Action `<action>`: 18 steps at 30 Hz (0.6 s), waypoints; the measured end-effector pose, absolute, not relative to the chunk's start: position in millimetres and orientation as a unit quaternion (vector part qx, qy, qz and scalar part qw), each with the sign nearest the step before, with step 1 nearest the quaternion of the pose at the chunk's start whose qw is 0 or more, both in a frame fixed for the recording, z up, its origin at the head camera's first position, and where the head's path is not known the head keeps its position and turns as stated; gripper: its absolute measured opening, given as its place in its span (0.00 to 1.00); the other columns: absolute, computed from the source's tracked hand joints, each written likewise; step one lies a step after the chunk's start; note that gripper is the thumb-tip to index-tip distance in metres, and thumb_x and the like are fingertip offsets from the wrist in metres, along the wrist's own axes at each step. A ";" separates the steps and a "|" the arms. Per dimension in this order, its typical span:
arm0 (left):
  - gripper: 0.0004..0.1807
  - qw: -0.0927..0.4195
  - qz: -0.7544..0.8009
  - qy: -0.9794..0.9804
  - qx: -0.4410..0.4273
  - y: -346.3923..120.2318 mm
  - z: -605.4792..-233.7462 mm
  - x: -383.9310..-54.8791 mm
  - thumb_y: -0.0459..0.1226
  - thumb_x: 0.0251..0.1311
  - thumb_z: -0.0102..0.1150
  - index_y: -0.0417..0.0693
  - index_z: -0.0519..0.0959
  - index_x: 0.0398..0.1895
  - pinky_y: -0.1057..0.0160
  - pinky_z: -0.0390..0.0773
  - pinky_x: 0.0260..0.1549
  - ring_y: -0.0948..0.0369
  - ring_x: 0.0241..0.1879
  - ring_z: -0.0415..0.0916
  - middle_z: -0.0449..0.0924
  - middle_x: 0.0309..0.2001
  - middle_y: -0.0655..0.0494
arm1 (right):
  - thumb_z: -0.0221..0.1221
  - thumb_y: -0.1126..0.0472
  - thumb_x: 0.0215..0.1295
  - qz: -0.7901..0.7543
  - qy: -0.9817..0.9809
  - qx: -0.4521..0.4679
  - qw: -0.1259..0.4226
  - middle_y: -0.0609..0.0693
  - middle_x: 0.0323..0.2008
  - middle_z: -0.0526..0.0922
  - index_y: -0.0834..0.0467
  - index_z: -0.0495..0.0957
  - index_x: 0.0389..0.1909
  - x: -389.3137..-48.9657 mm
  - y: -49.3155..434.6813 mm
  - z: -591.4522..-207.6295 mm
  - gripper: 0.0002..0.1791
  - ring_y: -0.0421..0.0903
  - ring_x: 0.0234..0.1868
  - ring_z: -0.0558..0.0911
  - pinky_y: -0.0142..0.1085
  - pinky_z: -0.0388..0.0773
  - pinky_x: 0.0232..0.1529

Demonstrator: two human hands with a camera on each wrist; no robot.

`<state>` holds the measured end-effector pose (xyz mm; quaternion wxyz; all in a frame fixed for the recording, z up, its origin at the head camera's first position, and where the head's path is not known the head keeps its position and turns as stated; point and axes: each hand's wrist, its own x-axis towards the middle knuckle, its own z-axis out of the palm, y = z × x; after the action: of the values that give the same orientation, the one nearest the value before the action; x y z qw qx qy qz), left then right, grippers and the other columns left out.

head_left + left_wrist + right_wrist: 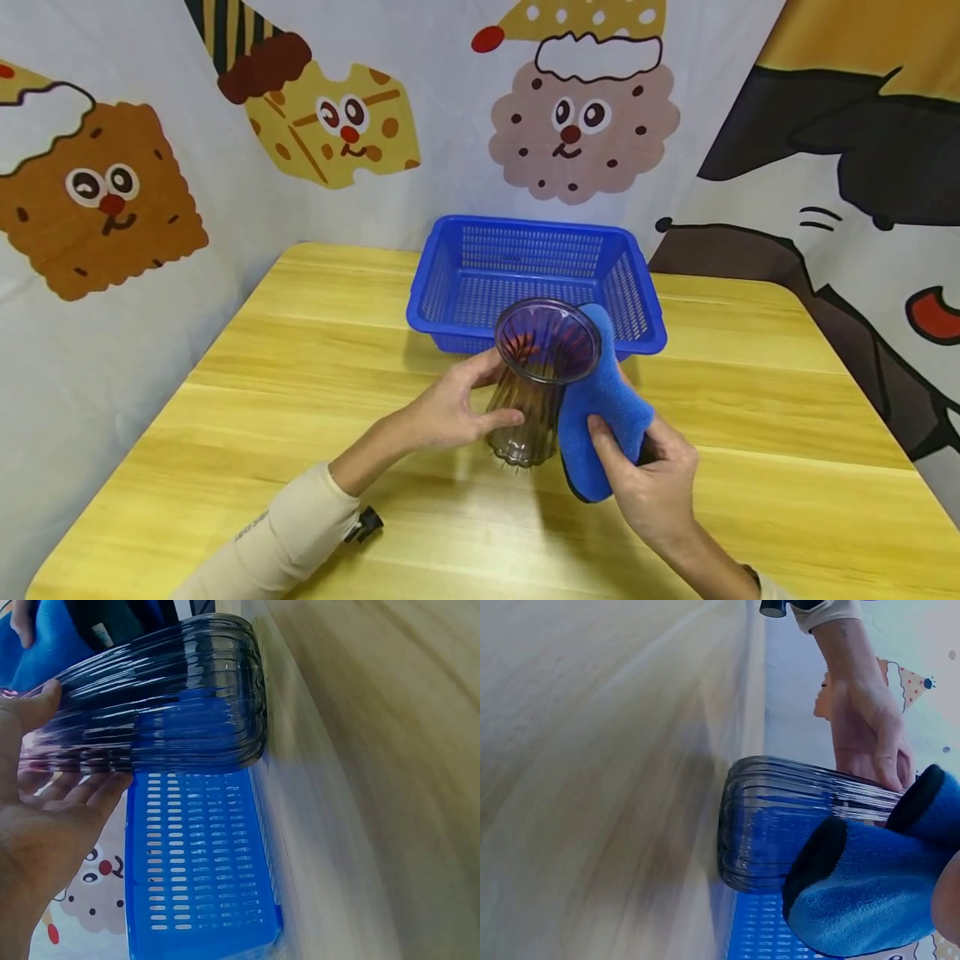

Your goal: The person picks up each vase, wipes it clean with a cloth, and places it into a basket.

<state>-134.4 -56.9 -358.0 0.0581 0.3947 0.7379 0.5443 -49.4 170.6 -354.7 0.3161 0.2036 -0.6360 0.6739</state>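
A ribbed, see-through purple-grey glass vase is upright with its round mouth on top. My left hand grips it from the left, thumb on the near side and fingers behind the glass. In the left wrist view the vase's base is close to the tabletop; whether they touch I cannot tell. My right hand pinches a folded blue cloth with a dark edge. That cloth lies along the vase's right side, up to its rim. In the right wrist view the cloth partly covers the glass.
Behind the vase stands a blue plastic basket with slotted walls, on the light wooden table. A white curtain with cartoon biscuits hangs along the table's back and sides. A small black clip is at the left cuff.
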 end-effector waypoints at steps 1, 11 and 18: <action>0.45 0.057 0.546 0.736 0.396 -56.9 -358.3 -134.5 0.28 0.57 0.73 0.44 0.62 0.77 0.57 0.72 0.66 0.55 0.65 0.71 0.68 0.71 0.50 | 0.58 0.89 0.50 0.669 -0.640 0.202 0.319 0.59 0.52 0.85 0.78 0.78 0.54 -49.9 169.9 -356.3 0.26 0.46 0.49 0.86 0.31 0.83 0.49; 0.45 0.049 0.552 0.731 0.399 -56.8 -361.3 -136.9 0.27 0.55 0.74 0.43 0.64 0.76 0.58 0.74 0.64 0.57 0.62 0.75 0.71 0.69 0.49 | 0.56 0.90 0.52 0.609 -0.695 0.215 0.316 0.59 0.61 0.79 0.76 0.76 0.58 -50.9 170.4 -360.3 0.29 0.47 0.59 0.81 0.33 0.78 0.58; 0.45 0.050 0.552 0.731 0.399 -56.7 -362.1 -137.9 0.27 0.53 0.75 0.42 0.65 0.75 0.59 0.75 0.63 0.57 0.61 0.76 0.72 0.68 0.47 | 0.56 0.91 0.50 0.560 -0.730 0.228 0.319 0.60 0.62 0.77 0.76 0.76 0.59 -49.8 173.0 -363.1 0.31 0.47 0.62 0.78 0.33 0.75 0.63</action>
<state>-137.9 -56.7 -362.1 0.0499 0.3985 0.7307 0.5521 -49.8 173.0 -363.1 0.3194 0.2277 -0.7297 0.5601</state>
